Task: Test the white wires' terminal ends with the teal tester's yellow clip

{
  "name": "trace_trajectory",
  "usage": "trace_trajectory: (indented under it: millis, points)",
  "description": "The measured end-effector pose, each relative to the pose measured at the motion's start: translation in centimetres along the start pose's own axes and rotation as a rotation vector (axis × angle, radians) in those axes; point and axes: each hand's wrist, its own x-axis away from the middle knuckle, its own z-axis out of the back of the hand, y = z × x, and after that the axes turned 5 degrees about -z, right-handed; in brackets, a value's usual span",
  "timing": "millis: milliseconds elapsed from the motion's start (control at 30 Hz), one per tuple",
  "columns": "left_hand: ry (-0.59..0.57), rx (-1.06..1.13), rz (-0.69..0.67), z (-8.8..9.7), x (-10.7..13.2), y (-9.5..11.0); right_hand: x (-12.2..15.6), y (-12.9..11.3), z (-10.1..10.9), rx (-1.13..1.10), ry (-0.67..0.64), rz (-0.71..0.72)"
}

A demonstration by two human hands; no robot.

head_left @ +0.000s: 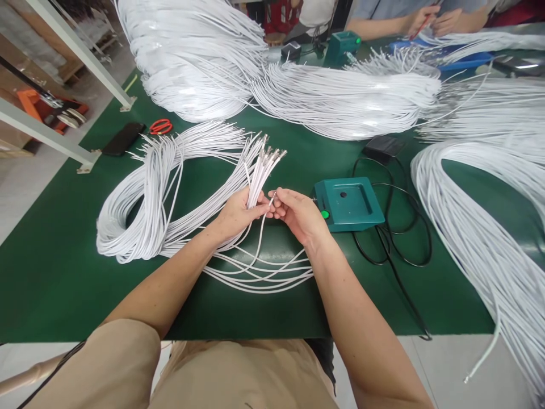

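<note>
My left hand point(240, 213) is closed around a bunch of white cables point(260, 176), whose bare metallic ends point up and away from me. Between that thumb and the fingers of my right hand point(293, 211) runs one single white cable point(263, 224). My right fingers pinch its tip. The rest of this cable hangs down in a curve toward loose strands on the table. Just right of my right hand sits a teal device point(351, 203) with a green button and a shallow recess. Left of my hands lies a large coil of white cables point(128, 210).
Big bundles of white cables point(349, 96) cover the back and right point(477, 227). A black adapter point(383, 149) and its cord lie by the device. Red-handled scissors point(160, 126) and a black phone point(124, 139) are at left. Across the table, a co-worker's hands point(432, 21) hold a red tool.
</note>
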Motion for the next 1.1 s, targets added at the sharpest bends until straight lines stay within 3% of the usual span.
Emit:
trace_trajectory:
  millis: [167, 400, 567, 667, 800, 967, 1100]
  points:
    - [0.048, 0.021, 0.003, 0.0, 0.0, 0.0, 0.4, -0.2, -0.7, 0.163, 0.166, 0.12]
    - [0.02, 0.053, -0.015, -0.1, 0.0, 0.0, 0.3, -0.3, -0.8, 0.361, 0.307, 0.194]
    - [-0.024, 0.017, -0.023, -0.1, 0.1, -0.1, 0.1, -0.4, -0.1, 0.43, 0.269, 0.069]
    - [-0.028, 0.018, -0.013, 0.0, 0.1, -0.2, 0.1, -0.3, 0.0, 0.493, 0.25, 0.178]
    - [-0.032, 0.109, 0.045, 0.0, 0.0, 0.0, 0.1, 0.2, 0.1, 0.843, 0.23, 0.345]
    - [-0.042, 0.246, 0.167, 0.2, -0.3, -0.3, 0.5, 0.1, 0.5, 1.575, 0.244, 0.625]
    - [-0.02, 0.25, 0.211, 0.3, -0.6, -1.0, 1.4, -1.1, 0.9, 1.914, 0.346, 0.666]
